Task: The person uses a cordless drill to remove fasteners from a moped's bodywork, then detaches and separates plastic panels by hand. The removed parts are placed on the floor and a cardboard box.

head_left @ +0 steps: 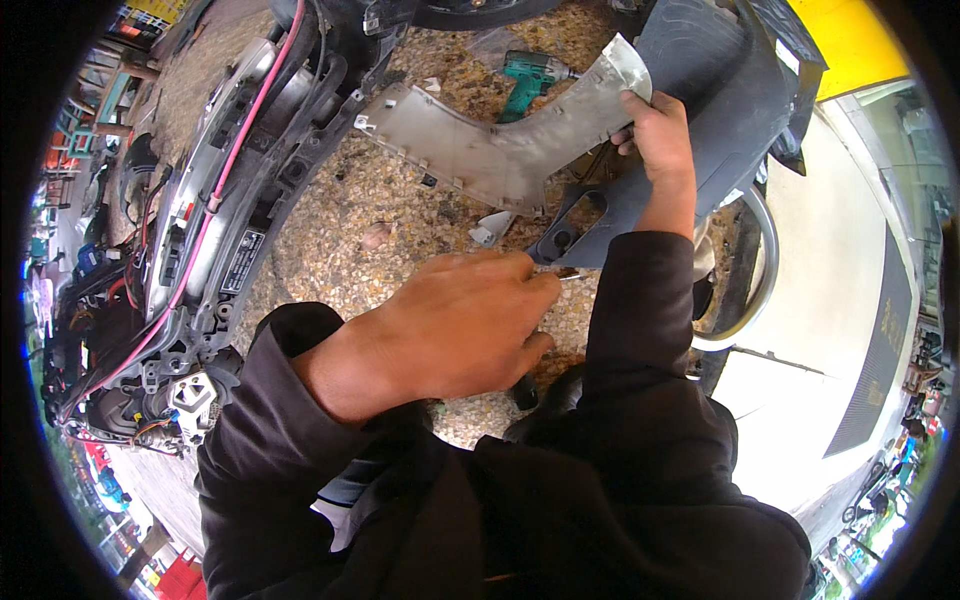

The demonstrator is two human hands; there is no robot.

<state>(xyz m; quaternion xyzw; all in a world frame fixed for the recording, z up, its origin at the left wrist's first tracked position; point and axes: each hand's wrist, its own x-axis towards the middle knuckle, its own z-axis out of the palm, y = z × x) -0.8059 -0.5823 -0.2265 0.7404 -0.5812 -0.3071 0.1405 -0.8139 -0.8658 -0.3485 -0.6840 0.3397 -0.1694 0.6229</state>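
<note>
Far left: stripped vehicle frame [283,185], dark and silver, with a pink cable [213,204] along it. Speckled floor [335,235] adjoins. Pale curved panel [480,160] just above the floor, upper centre, ribbed face visible. Left hand [450,325] below it, fingers curled; cannot tell whether it grips anything. Green power drill [525,80] lies beyond the panel. Right hand [660,130] clamped on the panel's upper right end; hands apart. Dark grey moulding [700,90] alongside, its oval recess [585,210] dark inside, contents unclear. Far right: white surface [800,300].
</note>
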